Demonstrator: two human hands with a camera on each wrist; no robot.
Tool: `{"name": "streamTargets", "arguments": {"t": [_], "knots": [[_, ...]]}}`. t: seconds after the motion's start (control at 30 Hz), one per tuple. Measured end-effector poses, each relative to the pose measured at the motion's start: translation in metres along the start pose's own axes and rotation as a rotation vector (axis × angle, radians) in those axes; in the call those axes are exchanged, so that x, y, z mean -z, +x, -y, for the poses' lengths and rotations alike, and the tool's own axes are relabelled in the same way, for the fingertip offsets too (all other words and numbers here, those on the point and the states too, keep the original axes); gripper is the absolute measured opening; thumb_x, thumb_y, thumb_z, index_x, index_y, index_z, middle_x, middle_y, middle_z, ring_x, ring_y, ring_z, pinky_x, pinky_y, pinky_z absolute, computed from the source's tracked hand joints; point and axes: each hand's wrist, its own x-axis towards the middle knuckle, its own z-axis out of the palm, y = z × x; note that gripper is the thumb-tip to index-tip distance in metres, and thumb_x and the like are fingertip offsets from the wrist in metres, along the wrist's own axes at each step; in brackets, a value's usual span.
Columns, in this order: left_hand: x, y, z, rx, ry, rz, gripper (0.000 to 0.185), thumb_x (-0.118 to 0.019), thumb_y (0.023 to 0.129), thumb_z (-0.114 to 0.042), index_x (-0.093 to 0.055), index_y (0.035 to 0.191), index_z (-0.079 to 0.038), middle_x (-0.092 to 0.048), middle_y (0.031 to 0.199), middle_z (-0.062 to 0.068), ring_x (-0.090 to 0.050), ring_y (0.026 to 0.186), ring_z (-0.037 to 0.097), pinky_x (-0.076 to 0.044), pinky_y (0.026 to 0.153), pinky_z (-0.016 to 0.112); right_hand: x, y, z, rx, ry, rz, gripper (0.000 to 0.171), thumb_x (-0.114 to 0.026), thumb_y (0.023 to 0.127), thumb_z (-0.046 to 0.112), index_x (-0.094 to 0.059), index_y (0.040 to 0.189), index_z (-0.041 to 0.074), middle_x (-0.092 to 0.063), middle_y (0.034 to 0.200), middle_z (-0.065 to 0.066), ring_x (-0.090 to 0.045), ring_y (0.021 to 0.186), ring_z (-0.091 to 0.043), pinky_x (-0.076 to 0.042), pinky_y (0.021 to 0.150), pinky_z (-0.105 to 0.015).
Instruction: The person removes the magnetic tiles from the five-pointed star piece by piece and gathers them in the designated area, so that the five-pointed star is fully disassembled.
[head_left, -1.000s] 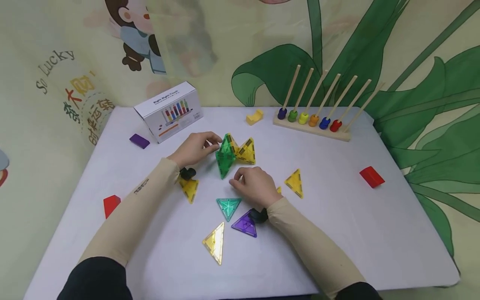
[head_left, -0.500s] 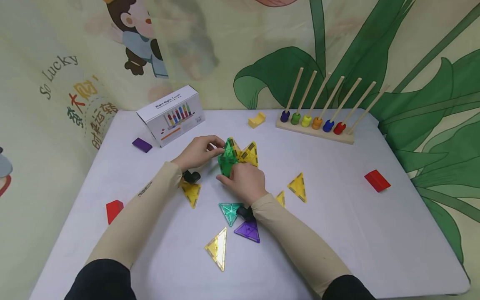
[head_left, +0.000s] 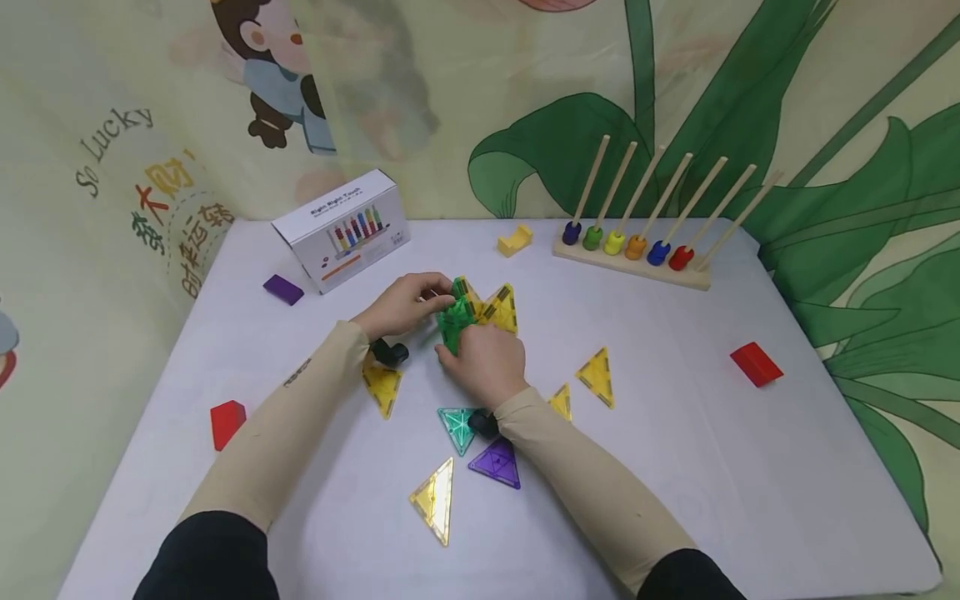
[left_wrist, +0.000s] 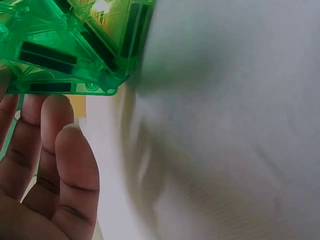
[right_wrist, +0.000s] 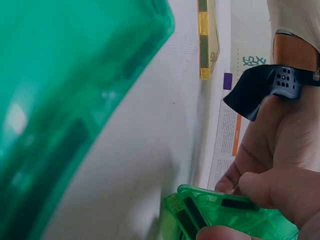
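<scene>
A standing cluster of magnetic tiles sits mid-table: green triangles (head_left: 452,319) joined to yellow triangles (head_left: 501,308). My left hand (head_left: 433,295) pinches the cluster's top from the left. From the near side my right hand (head_left: 453,352) grips a green tile, covering its lower part. The left wrist view shows the green tile (left_wrist: 65,45) just above my fingers (left_wrist: 62,165). In the right wrist view my thumb and finger close on the green tile (right_wrist: 225,215), with a teal tile (right_wrist: 60,100) blurred close to the lens.
Loose flat triangles lie nearby: yellow (head_left: 382,387), teal (head_left: 456,427), purple (head_left: 497,462), yellow (head_left: 435,500), yellow (head_left: 597,377). A white box (head_left: 341,229), purple block (head_left: 283,289), yellow block (head_left: 513,240) and bead rack (head_left: 630,250) stand behind. Red blocks (head_left: 227,422) (head_left: 756,364) lie at either side.
My right hand moved up from the table beside the loose tiles onto the green tile and now grips it. The left hand stayed at the cluster's top.
</scene>
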Motion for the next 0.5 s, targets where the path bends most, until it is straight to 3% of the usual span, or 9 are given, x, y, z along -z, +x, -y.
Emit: {"name": "streamTargets", "arguments": {"t": [0.27,0.5], "knots": [[-0.002,-0.008,0.003,0.033,-0.036,-0.008,0.021,-0.060,0.106,-0.023,-0.068,0.118,-0.008,-0.071,0.122,0.013,-0.065,0.110,0.029,-0.050,0.097,0.044,0.002,-0.005,-0.005,0.018,-0.005,-0.018,0.053,-0.069,0.095,0.046,-0.047,0.055,0.020,-0.041,0.052,0.005,-0.039,0.047,-0.012,-0.030,0.039,-0.030],[-0.006,-0.017,0.001,0.067,-0.069,-0.017,0.021,-0.059,0.107,-0.025,-0.067,0.118,-0.009,-0.071,0.118,0.012,-0.064,0.099,0.024,-0.054,0.081,0.032,0.007,-0.011,-0.011,0.035,0.013,0.000,0.049,-0.068,0.095,0.036,-0.043,0.056,0.021,-0.041,0.054,0.006,-0.038,0.048,-0.012,-0.029,0.041,-0.029]]}}
